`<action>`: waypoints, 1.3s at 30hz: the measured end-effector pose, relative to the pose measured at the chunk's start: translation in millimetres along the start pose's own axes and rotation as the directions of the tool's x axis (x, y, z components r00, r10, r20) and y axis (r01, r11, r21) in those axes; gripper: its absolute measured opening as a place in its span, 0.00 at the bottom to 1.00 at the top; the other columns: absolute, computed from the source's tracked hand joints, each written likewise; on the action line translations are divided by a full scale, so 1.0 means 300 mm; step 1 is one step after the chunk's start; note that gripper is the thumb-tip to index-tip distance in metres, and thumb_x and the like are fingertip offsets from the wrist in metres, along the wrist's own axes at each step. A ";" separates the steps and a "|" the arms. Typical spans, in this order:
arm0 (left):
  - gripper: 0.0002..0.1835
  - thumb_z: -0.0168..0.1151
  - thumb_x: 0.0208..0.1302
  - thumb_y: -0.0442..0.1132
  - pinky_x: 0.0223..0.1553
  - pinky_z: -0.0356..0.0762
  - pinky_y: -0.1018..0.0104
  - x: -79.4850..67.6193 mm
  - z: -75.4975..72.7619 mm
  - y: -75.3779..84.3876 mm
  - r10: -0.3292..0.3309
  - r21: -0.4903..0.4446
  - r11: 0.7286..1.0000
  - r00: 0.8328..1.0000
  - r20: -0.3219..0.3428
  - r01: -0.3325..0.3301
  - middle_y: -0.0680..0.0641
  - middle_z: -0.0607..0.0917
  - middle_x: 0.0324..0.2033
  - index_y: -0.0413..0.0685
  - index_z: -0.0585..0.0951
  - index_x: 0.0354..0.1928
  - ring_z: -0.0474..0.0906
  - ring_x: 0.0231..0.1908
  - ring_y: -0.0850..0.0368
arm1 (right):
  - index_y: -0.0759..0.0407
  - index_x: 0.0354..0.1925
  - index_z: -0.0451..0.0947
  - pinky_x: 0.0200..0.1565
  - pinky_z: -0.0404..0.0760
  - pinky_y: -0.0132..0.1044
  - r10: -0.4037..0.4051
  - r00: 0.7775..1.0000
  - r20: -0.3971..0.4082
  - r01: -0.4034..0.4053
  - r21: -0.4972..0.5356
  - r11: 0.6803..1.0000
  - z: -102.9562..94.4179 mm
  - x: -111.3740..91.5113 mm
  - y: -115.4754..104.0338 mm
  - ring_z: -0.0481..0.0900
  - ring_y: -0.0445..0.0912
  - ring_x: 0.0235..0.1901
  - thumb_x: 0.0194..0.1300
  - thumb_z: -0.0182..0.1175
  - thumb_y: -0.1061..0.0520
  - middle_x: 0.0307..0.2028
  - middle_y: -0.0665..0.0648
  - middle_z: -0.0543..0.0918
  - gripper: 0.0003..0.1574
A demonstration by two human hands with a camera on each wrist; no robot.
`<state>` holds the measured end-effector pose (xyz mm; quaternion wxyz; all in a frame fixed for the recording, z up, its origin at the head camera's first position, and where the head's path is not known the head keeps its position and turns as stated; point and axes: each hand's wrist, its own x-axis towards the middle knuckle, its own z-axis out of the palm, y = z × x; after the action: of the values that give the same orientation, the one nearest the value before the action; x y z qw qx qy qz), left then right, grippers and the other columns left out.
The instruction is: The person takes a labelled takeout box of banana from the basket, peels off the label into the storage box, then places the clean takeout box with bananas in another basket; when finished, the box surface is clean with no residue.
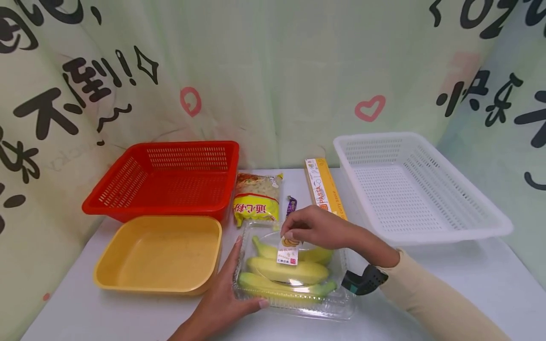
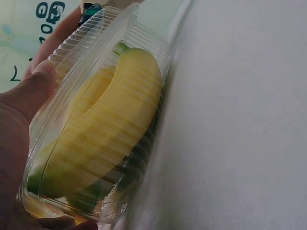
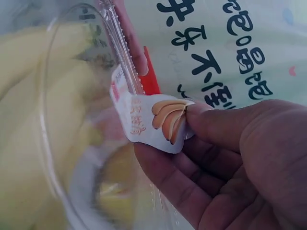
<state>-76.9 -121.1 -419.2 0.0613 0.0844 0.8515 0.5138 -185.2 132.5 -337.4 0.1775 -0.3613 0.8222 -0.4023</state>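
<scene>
A clear plastic box [image 1: 341, 305] stands on the white table, its lid in place, with several bananas [image 1: 287, 271] inside. My left hand [image 1: 223, 293] grips its left side; the left wrist view shows the thumb [image 2: 42, 79] on the lid's edge and fingers partly under the box. Above the lid, my right hand [image 1: 317, 229] pinches one end of a white sticker [image 1: 287, 255] with a banana picture. That end of the sticker [image 3: 163, 120] is raised and bent in the right wrist view. Its other end reaches down to the lid.
Behind the box lie a bag of macaroni [image 1: 256, 203], a small purple-wrapped sweet [image 1: 291, 205] and a pasta box [image 1: 327, 187]. To the left are a red basket [image 1: 204, 208] and a yellow basin [image 1: 158, 255]. A white basket [image 1: 392, 189] stands at the right.
</scene>
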 end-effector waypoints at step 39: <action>0.62 0.78 0.44 0.53 0.62 0.63 0.53 -0.021 -0.142 0.079 0.072 0.065 0.996 0.996 -0.053 -0.068 0.54 0.52 0.74 0.52 0.50 0.77 0.57 0.70 0.47 | 0.64 0.43 0.82 0.39 0.84 0.38 -0.093 0.995 -0.032 0.097 0.145 0.985 0.031 0.144 -0.122 0.83 0.50 0.33 0.66 0.61 0.65 0.35 0.52 0.85 0.07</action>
<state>-77.0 -148.2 -378.3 0.0170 0.1019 0.8652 0.4907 -192.4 80.4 -314.2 0.1739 -0.3811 0.7744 -0.4742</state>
